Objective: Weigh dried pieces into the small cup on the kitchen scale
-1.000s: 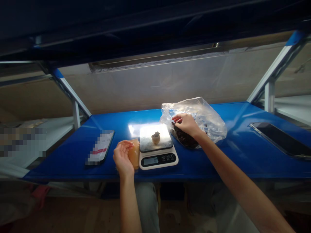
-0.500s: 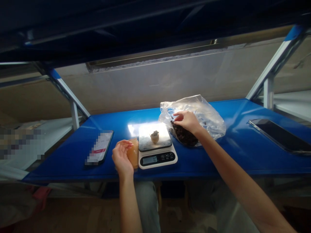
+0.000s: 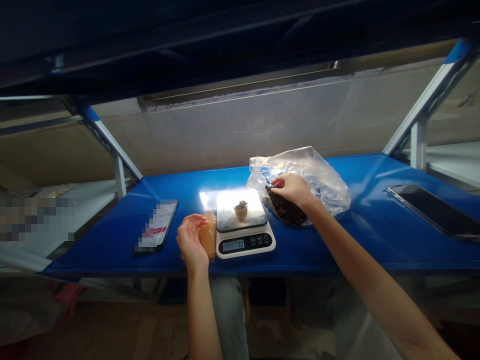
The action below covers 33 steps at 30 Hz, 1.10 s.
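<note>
A scale [image 3: 245, 231] is set mid-shelf [image 3: 337, 250], a small cup [image 3: 240, 210] placed on it. A stack of pouches [image 3: 208, 240] is found just left, a phone [image 3: 156, 231] further left. A plastic bag [image 3: 305, 182] is laid right and behind, a tablet [image 3: 437, 211] far right.

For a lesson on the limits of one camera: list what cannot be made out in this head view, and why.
- Phone screen: pixelated, unreadable.
- Far-left patch: blurred out.
- Scale readout: too small to read surely.
- Right hand fingers: inside the bag; whether they pinch anything is hidden.
- Cup contents: dark, too small to name.
- Dark slab at right: cut by the edge.
</note>
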Available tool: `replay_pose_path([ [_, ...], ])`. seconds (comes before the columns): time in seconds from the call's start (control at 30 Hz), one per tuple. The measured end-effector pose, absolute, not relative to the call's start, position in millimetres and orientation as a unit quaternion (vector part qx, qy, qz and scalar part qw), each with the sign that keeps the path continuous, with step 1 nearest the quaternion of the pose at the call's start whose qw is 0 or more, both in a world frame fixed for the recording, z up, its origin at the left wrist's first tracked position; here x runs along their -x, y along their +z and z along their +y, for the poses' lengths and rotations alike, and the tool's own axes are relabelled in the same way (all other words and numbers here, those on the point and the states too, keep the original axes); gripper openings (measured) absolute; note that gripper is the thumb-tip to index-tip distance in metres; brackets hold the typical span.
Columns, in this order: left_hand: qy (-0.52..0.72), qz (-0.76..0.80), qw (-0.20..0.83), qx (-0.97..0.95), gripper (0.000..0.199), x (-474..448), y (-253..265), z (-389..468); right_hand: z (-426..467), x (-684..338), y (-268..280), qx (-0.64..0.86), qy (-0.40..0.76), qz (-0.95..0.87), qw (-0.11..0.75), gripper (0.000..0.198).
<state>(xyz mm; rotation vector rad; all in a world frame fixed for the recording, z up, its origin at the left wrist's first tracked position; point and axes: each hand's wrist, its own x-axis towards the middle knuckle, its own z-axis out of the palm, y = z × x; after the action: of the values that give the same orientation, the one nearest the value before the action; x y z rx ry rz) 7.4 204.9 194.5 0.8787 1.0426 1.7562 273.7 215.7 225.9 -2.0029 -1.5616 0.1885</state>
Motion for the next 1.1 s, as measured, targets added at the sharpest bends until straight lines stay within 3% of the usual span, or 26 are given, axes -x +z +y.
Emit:
replay_pose_path([
  [0.83, 0.708, 0.421, 0.442, -0.355, 0.025, -7.9, 193.8, 205.6, 217.7, -270.0, 229.9, 0.698, 0.046, -0.584, 0.412, 0.026],
  [1.1, 0.708, 0.419, 0.44, -0.36, 0.025, -7.5, 192.9, 206.0, 219.2, -269.9, 231.7, 0.687, 0.058, -0.585, 0.428, 0.017],
])
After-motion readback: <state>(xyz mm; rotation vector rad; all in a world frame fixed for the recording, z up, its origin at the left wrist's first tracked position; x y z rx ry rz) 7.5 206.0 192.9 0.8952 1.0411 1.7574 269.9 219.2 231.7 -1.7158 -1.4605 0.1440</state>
